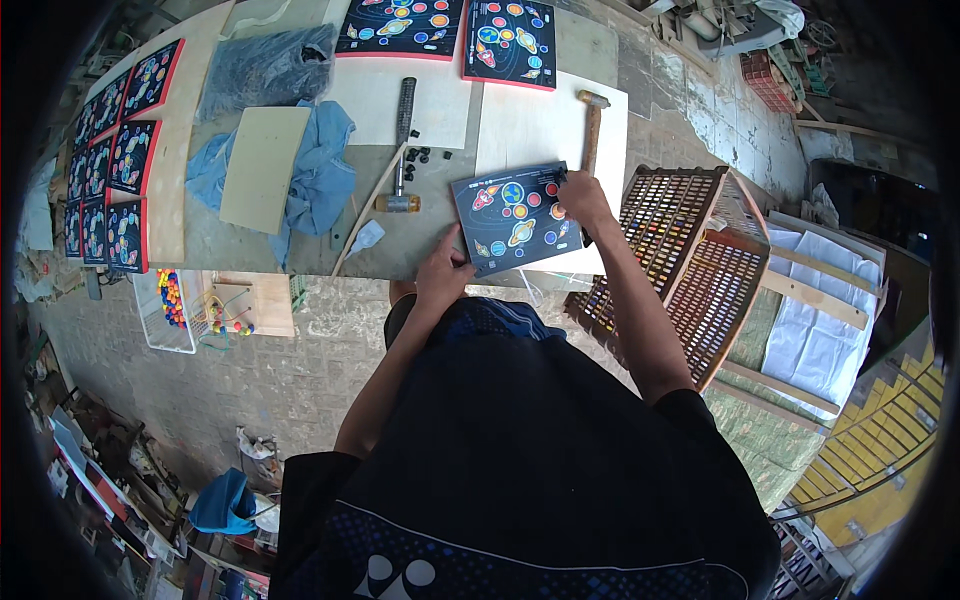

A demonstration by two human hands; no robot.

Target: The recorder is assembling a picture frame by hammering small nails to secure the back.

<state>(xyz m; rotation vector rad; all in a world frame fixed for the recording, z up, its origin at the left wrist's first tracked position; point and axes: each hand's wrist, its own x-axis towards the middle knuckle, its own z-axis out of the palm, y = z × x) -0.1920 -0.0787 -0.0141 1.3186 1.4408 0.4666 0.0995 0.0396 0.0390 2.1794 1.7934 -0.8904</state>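
A dark board printed with colourful planets point(515, 225) lies slightly askew at the table's front edge. My left hand point(443, 270) holds its lower left edge, thumb and fingers against the border. At its right edge, my right hand point(583, 203) is closed; a dark thing shows under it, too hidden to name. Beyond that hand rests a hammer with a wooden handle point(592, 135). Left of the board lie a mallet with an amber head point(398, 203) and several small black pieces point(420, 155). A thin wooden stick point(370, 210) slants beside them.
More planet boards point(510, 42) sit at the back and in rows point(128, 158) at far left. A blue cloth point(325, 165) lies under a pale panel point(262, 165). Brown plastic crates point(665, 240) stand right of the table. A white bin point(165, 315) of coloured beads is at lower left.
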